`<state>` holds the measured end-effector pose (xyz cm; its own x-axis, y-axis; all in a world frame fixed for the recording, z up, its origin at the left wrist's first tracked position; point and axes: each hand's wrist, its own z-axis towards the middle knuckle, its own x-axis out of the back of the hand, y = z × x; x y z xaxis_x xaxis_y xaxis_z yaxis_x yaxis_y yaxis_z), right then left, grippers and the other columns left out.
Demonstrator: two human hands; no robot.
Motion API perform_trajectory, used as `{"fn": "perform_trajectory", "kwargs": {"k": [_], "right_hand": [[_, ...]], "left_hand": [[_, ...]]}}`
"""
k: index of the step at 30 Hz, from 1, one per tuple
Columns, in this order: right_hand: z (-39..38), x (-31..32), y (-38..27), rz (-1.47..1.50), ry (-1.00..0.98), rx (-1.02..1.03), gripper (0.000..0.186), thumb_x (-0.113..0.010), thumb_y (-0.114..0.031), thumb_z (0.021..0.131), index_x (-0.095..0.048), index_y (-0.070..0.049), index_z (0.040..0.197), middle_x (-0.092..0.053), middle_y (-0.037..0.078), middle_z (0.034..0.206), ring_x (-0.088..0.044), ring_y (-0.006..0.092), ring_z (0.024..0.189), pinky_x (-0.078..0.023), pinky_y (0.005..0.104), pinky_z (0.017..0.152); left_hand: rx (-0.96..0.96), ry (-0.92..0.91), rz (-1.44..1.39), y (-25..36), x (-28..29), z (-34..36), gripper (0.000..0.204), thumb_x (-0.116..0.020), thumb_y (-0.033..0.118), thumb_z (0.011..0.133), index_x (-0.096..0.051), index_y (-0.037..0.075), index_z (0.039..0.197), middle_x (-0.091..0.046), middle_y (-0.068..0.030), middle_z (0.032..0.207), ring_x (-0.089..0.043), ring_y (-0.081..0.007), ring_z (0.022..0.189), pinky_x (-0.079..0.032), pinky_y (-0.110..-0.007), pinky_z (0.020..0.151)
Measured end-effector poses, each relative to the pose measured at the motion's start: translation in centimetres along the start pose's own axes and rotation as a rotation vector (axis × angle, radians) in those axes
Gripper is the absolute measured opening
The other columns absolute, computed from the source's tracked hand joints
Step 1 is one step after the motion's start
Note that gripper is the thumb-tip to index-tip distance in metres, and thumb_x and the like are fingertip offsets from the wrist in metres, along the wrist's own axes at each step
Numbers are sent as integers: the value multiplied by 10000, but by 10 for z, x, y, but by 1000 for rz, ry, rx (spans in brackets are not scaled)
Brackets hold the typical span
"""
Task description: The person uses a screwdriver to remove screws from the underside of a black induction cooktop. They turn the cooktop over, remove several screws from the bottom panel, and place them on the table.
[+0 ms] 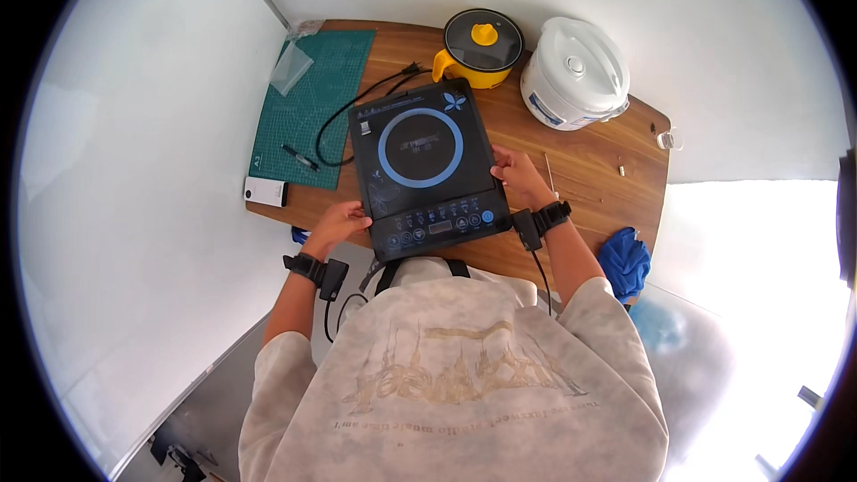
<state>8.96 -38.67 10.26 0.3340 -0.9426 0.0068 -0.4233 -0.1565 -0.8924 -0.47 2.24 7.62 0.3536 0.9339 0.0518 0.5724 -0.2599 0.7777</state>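
A black induction cooktop with a blue ring and a row of touch buttons lies between my two hands, slightly turned, at the front of the table. My left hand grips its lower left edge, thumb on top. On the upper right edge, my right hand holds it the same way, with the fingers under the rim out of sight. From behind the cooktop a black power cord loops out to the left, its plug lying by the far edge. Whether the cooktop rests on the table or is raised, I cannot tell.
Behind stand a yellow electric pot with a glass lid and a white lidded rice cooker. A green cutting mat bears a pen; a white box sits at its corner. Blue cloth hangs at the table's right edge.
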Motion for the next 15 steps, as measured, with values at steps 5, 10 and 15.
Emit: {"fn": "perform_trajectory", "kwargs": {"k": [5,10,15], "right_hand": [[26,10,53,-246,133,71,605,-678,6,860,-543,-55,1447,-712,110,892,-657,169,793,-527,315,760],[30,18,68,-200,102,78,631,-686,3,853,-530,-64,1461,-714,115,876,-658,168,790,-526,311,767],[32,17,71,-51,113,42,612,-680,3,855,-542,-56,1448,-717,114,870,-656,164,784,-526,311,770]], "left_hand": [[15,-8,25,-13,2,13,298,-696,85,912,-682,-1,1198,-708,-61,1020,-665,-139,904,-567,-284,790],[-21,8,-7,-13,-6,7,289,-703,86,912,-688,2,1187,-709,-55,1005,-658,-125,905,-560,-269,787],[-11,1,-47,-11,-5,9,292,-705,92,918,-689,10,1197,-706,-32,999,-648,-106,896,-553,-257,786]]}}
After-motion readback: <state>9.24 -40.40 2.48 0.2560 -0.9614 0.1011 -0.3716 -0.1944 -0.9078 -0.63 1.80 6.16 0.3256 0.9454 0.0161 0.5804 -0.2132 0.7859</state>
